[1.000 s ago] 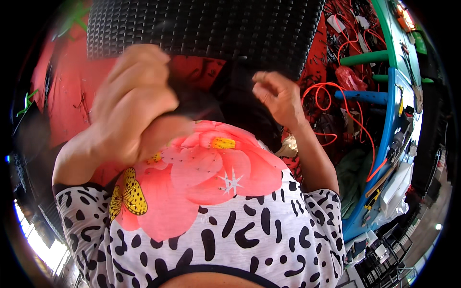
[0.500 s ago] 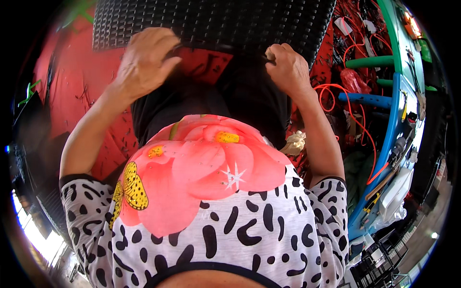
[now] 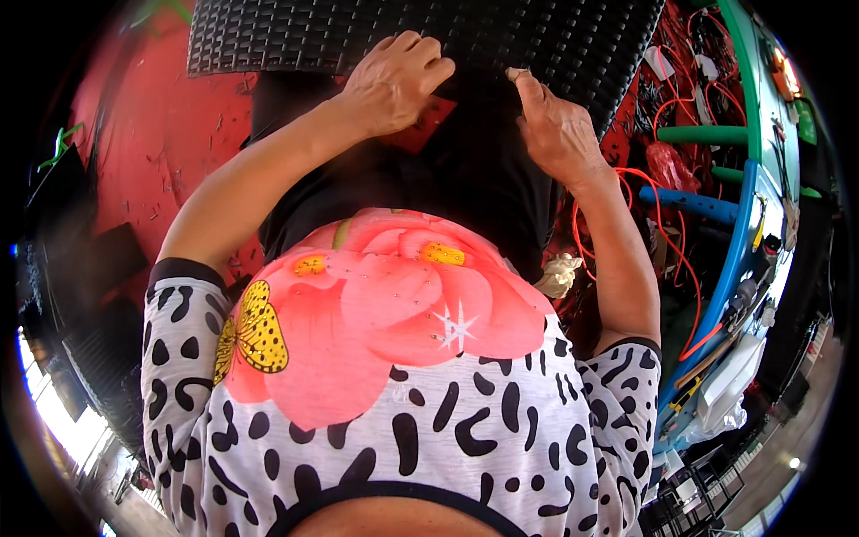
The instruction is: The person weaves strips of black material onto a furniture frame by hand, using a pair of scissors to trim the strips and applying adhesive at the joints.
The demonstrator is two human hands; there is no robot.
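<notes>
A large black woven panel (image 3: 555, 40), like wicker furniture, lies across the top of the view. My left hand (image 3: 394, 80) rests on its near edge with the fingers curled over the weave. To the right, my right hand (image 3: 553, 125) pinches that same edge with thumb and fingertips. Whether a strand is held between the fingers is too small to tell. Below the hands a black cloth (image 3: 465, 183) hangs down over my lap, and my flowered, spotted shirt (image 3: 394, 358) fills the lower half of the view.
A red floor (image 3: 170, 134) with scattered debris lies to the left. On the right stand blue and green tubular frames (image 3: 734, 242) amid tangled orange cords (image 3: 667, 224). A crumpled pale rag (image 3: 559, 273) sits by my right elbow. Dark panels lean at the far left.
Both hands have moved up and away from my body to the woven panel's edge. My left hand, earlier a closed fist near my chest, now lies on the weave.
</notes>
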